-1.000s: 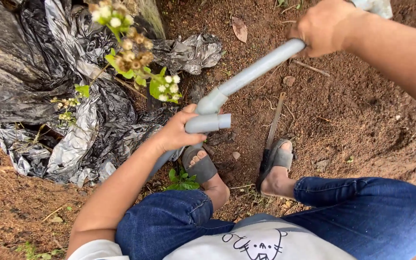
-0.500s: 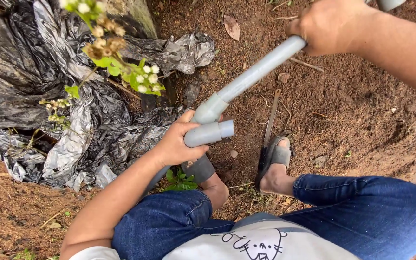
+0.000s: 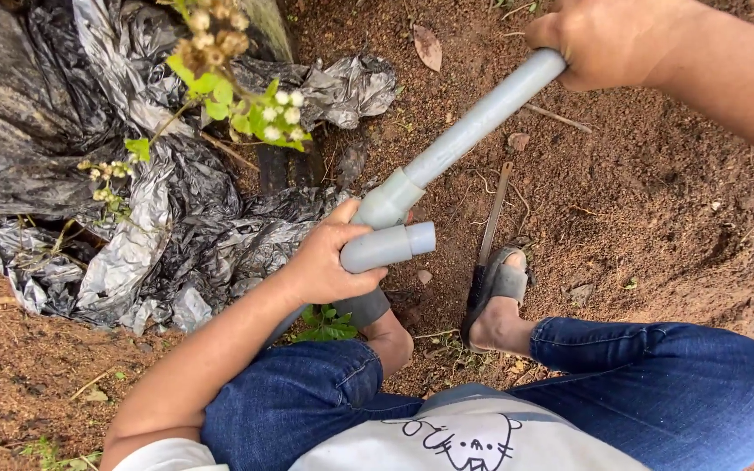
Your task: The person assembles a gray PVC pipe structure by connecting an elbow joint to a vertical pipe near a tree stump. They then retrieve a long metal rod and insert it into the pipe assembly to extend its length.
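My left hand [image 3: 329, 262] grips a grey plastic tee fitting [image 3: 386, 228] at the lower end of a long grey pipe [image 3: 482, 118]. A short open branch of the fitting sticks out to the right of my fingers. My right hand [image 3: 608, 39] is closed around the pipe's upper end at the top right. The pipe runs diagonally between my two hands, above bare brown soil. I am squatting, with blue jeans [image 3: 656, 384] and grey sandals [image 3: 492, 292] below the fitting.
Crumpled black plastic sheeting [image 3: 133, 218] covers the ground at left. A green plant with small white flowers [image 3: 246, 100] leans over it. A thin hacksaw blade [image 3: 492, 218] lies on the soil by my right foot. Dry leaves lie scattered on the dirt.
The view has shifted slightly; the pipe and both hands sit a little lower and more to the right. Both grips are unchanged.
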